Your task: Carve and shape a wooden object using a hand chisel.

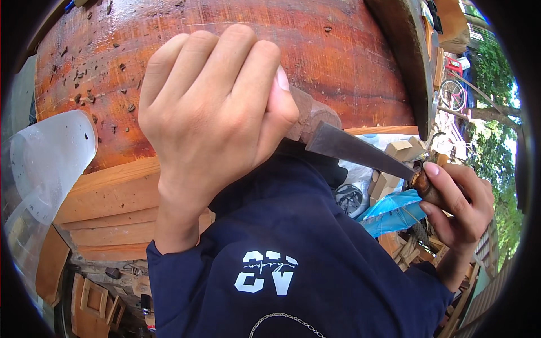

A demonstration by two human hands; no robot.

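My left hand is closed round a rough reddish-brown block, whose end sticks out past my thumb. Whether the block is wood or stone, I cannot tell. In my right hand is a broad-bladed knife, held by its short brown wooden handle between thumb and fingers. Its flat dark blade widens away from the handle, and the square far end lies against or just in front of the block's end. The part of the block under my left palm is hidden.
A glossy red-brown wooden tabletop with scattered dark chips lies in front of me. A translucent plastic container stands at the left. A dark curved wooden piece edges the right side. Wood offcuts and blue plastic lie below right.
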